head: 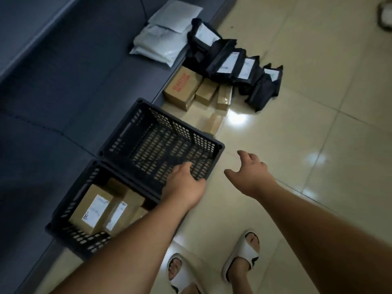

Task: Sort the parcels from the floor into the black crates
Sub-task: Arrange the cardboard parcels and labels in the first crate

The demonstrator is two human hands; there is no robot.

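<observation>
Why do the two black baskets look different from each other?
The far crate has nothing inside; the near crate holds brown boxes with white labels. The left hand rests on the far crate's rim, while no hand touches the near crate. Both are black, full of holes, and sit side by side on the floor.

Black perforated crates [161, 143], brown boxes [180, 89] with white labels, black bags [231, 62], white mailers [163, 37], cream tiled floor [307, 102].

We see glossy, smooth floor tiles [318, 124] under our right hand [252, 175]. By our left hand [184, 185], black plastic crates [161, 143] w/ holes. Beyond: matt cardboard boxes [180, 90], shiny black plastic bags [233, 62], white plastic bags [161, 37].
</observation>
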